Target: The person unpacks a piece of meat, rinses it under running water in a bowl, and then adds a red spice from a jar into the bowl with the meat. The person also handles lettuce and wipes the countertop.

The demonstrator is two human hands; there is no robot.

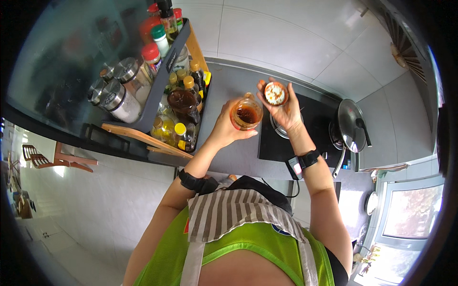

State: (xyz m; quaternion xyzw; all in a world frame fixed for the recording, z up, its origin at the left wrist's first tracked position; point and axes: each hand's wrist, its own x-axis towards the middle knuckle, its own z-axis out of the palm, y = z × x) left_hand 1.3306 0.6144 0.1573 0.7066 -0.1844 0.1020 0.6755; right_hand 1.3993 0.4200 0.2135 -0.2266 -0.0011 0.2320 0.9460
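Note:
My left hand (229, 123) is closed around an uncapped glass jar (247, 114) with dark reddish sauce in it, its mouth facing up towards me. In my right hand (286, 111) lies the jar's lid (276, 93), inner side up; its pale lining is smeared with red-brown sauce. The two hands are close together but apart, over the counter and the left edge of the black cooktop (297, 146). Part of a burner ring shows behind my right wrist.
Left stands a two-tier spice rack (125, 130) crowded with jars and bottles. A lidded pan (350, 125) sits at the cooktop's right, its handle (339, 164) pointing towards me. The tiled wall (268, 39) rises behind the grey counter (229, 157).

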